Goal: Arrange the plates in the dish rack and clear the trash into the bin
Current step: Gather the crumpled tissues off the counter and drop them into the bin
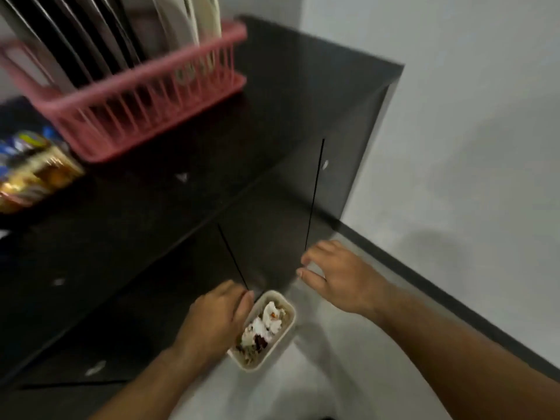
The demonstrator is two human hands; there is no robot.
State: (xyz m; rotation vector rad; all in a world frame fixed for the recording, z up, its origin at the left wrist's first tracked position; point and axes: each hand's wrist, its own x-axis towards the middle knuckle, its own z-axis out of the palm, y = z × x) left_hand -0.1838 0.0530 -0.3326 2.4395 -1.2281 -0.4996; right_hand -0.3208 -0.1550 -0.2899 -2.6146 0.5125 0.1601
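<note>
Left hand (216,316): curled at the bin's rim; a pinch, I cannot tell.
Right hand (336,275): fingers loosely spread, holding nothing.
Bin (281,336): stood on the floor, trash (263,325) inside.
Plates (194,22): stood upright in the pink dish rack (145,104).

The light is soft and dim, and the dark cabinet (151,237) gives back almost no shine, only pale glints on its knobs (325,165). To the right of the cabinet the pale wall (454,86) carries a faint grey shadow low down. On top of the cabinet the pink rack (145,110) and the packets (33,171) are smeared by motion blur, and the cabinet's lines lean apart, as a wide lens makes.
</note>
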